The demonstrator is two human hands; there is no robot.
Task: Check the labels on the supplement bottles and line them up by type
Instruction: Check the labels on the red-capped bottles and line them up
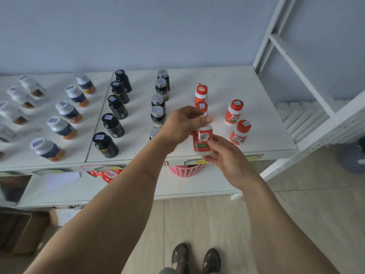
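Note:
I hold a white bottle with a red label (202,139) upright over the front edge of the white table (256,91). My left hand (185,125) grips its top, covering the cap. My right hand (227,157) holds its lower side and base from the right. Behind it stands a short column of red-capped bottles (201,95), and two more red-capped bottles (234,111) stand to the right. Columns of silver-capped dark bottles (159,112), black bottles (116,107) and white-capped bottles with orange bases (68,113) run to the left.
More white bottles (19,99) stand at the far left. A white metal rack (308,80) holding white rolls rises at the right. A pink basket (185,170) and a red packet (109,175) sit on the lower shelf. Cardboard boxes (25,230) lie on the floor.

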